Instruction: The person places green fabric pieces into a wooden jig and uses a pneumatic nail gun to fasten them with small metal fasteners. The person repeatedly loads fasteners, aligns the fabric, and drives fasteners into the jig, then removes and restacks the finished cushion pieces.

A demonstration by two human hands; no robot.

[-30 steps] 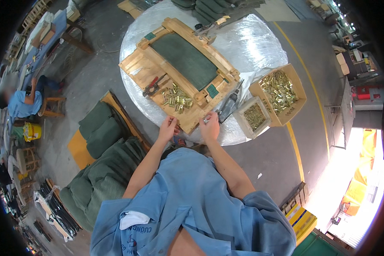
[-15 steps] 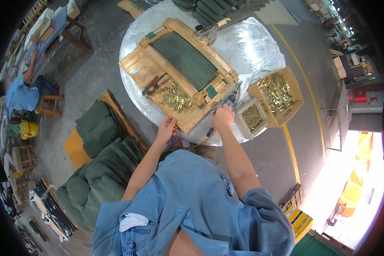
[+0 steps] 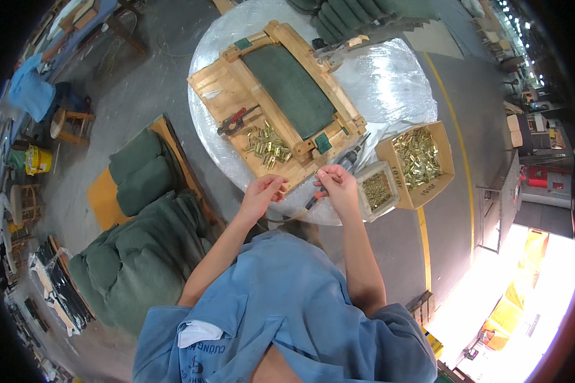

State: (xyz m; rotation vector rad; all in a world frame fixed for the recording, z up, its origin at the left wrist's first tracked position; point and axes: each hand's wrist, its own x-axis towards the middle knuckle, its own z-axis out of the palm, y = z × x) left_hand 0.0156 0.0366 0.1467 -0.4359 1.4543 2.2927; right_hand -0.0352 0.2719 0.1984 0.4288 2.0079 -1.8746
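Observation:
My left hand [image 3: 264, 195] is closed in a pinch just off the near edge of a wooden board [image 3: 218, 85]. Whatever its fingertips hold, if anything, is too small to make out. To its right my right hand [image 3: 338, 186] also pinches, with a tiny bit at the fingertips that I cannot name. Behind and partly under that hand lies a power screwdriver [image 3: 347, 159]. A wooden frame jig [image 3: 308, 78] sits on the board around a dark green padded panel [image 3: 291, 92]. Loose brass-coloured metal pieces [image 3: 271, 145] lie in a pile beside red-handled pliers [image 3: 239, 120].
A cardboard box [image 3: 423, 199] of brass-coloured pieces and a smaller tray [image 3: 390, 207] of screws stand at the right of the plastic-wrapped round table [image 3: 201, 118]. Green cushions [image 3: 140, 255] are piled at the left. Another person [image 3: 32, 89] sits far left.
My right hand has lifted off the screwdriver and turned toward my left hand, its fingers now pinched. My left hand has shifted slightly right. The view has moved a little.

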